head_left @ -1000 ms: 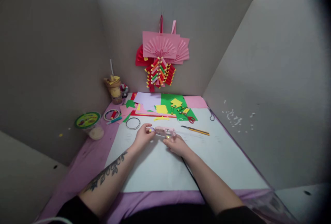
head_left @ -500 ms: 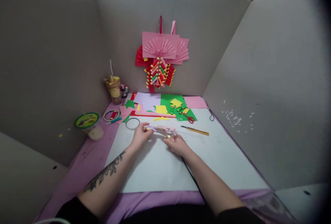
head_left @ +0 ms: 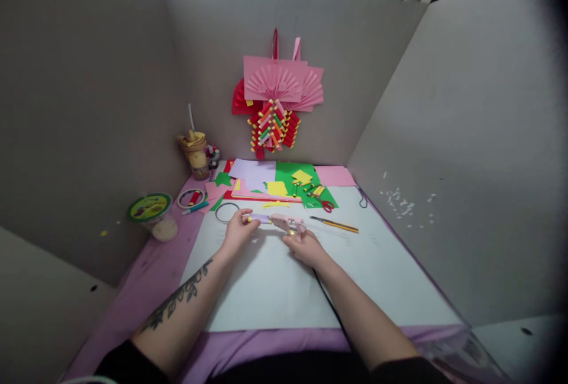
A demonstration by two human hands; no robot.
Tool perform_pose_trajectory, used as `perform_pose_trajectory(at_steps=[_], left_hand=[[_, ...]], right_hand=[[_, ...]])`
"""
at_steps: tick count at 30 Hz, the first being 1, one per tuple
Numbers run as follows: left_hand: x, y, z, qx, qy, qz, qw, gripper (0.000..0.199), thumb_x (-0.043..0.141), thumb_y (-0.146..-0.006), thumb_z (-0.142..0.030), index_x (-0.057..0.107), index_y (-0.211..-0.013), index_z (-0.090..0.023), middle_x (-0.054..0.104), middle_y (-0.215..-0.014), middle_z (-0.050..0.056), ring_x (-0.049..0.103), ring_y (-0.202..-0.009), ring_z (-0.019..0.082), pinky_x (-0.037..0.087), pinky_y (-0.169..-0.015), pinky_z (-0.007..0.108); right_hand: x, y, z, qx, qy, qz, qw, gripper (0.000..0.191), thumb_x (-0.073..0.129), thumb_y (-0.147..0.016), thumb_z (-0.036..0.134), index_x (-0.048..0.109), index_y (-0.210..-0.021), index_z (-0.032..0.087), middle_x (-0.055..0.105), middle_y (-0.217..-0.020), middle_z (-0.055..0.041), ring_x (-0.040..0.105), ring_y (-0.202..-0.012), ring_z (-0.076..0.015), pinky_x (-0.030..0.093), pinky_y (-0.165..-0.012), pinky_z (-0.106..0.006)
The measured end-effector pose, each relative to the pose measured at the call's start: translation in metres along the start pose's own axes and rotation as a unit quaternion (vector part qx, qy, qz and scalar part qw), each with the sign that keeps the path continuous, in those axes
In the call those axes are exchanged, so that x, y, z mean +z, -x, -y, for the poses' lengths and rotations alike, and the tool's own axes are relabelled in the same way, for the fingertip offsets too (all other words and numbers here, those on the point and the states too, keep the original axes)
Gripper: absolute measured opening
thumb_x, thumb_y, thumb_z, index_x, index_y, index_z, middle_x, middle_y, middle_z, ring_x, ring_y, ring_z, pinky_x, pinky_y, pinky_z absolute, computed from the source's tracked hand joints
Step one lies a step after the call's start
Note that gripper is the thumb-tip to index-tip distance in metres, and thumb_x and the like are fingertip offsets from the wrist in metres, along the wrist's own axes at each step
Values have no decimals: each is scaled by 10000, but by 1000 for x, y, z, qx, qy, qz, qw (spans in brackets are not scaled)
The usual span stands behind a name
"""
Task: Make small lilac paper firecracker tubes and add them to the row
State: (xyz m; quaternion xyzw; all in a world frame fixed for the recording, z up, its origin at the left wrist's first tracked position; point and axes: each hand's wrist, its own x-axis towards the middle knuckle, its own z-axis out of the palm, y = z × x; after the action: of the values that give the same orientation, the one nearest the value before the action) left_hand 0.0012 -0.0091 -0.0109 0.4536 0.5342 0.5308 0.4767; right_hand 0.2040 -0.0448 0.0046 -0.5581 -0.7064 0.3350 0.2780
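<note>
Between the thumb and fingers of my left hand (head_left: 241,228) is a small lilac paper roll (head_left: 261,218) with yellow ends, held roughly level above the white sheet (head_left: 275,289). My right hand (head_left: 305,247) is wrapped round the handle of a pink glue gun (head_left: 287,223), whose nozzle points left at the roll's right end. Whether the nozzle touches the roll I cannot tell. From the gun a black cord (head_left: 328,298) runs down to the table's front edge. Behind my left hand lies a ring of narrow tape (head_left: 228,212).
A box cutter (head_left: 335,224) and red scissors (head_left: 327,206) lie right of my hands. Coloured paper (head_left: 252,171) and several green rolls lie at the back. A lidded tub (head_left: 153,215) and a drink cup (head_left: 197,156) stand left. Paper firecracker decorations (head_left: 275,82) hang on the grey back panel.
The glue gun has shifted slightly right, away from my left hand, and more of the lilac roll shows. My left hand has moved a little left. Both grips stay the same.
</note>
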Motion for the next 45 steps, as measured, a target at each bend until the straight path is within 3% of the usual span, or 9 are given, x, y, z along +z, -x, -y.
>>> perform_pose_trajectory(at_steps=[6,17,26,31,33,35,39,41,45], left_hand=[[-1,-2,1,8,2,-7,1000,446,679,-587,-245,512,-991,-157,477,-566,-86,455,-474,70,342,-449,171],[-4,-4,2,2,3,-10,1000,467,687,-584,-275,512,-1003,-164,493,-579,-77,463,-473,78,341,-453,177],[-3,-3,-2,0,12,-8,1000,466,688,-573,-271,508,-989,-163,476,-558,-90,455,-458,73,344,-453,178],[-3,-2,-2,0,4,-5,1000,472,690,-578,-276,510,-997,-154,482,-561,-85,448,-454,68,330,-446,172],[-4,-3,-1,5,8,-1,1000,473,690,-584,-281,506,-1001,-155,482,-562,-86,450,-458,69,329,-452,172],[-5,-4,-1,6,12,4,1000,478,690,-592,-283,498,-1011,-156,488,-569,-84,454,-463,70,330,-457,173],[-7,-5,0,9,7,1,1000,465,687,-611,-282,500,-1018,-156,481,-582,-76,445,-464,68,319,-450,172],[-6,-5,0,11,5,0,1000,451,688,-614,-278,508,-1010,-160,467,-577,-79,439,-461,65,315,-448,170],[-3,-2,-1,4,11,8,1000,448,685,-609,-283,510,-1005,-167,469,-570,-81,450,-456,71,327,-446,173]], right_hand=[[0,0,0,32,14,-10,999,309,506,-756,353,679,-923,159,628,-700,-21,523,-645,-159,378,-586,-253],[-2,0,-3,22,-14,-15,1000,325,507,-757,362,657,-964,161,587,-631,0,478,-601,-141,363,-564,-246],[-1,0,-6,43,-10,-14,999,278,508,-761,401,638,-753,155,503,-523,26,437,-538,-121,325,-518,-235],[4,-5,-11,61,-91,-15,994,293,530,-753,420,627,-770,144,512,-512,29,464,-498,-114,346,-490,-229],[3,-7,-13,108,-183,-31,977,320,532,-750,455,599,-713,143,503,-480,25,460,-454,-110,348,-451,-225],[-4,-7,-16,134,-314,-66,938,304,561,-732,460,579,-732,156,539,-527,11,492,-468,-112,377,-435,-220],[-38,1,-26,128,-494,-86,856,251,684,-618,229,598,-848,172,636,-754,-29,616,-666,-128,513,-577,-217],[-58,9,-36,140,-505,-76,848,301,684,-589,126,621,-882,163,661,-830,-47,640,-740,-135,539,-645,-208],[-89,25,-67,178,-494,-143,839,219,662,-643,121,644,-860,136,682,-858,-78,658,-718,-136,555,-620,-194]])
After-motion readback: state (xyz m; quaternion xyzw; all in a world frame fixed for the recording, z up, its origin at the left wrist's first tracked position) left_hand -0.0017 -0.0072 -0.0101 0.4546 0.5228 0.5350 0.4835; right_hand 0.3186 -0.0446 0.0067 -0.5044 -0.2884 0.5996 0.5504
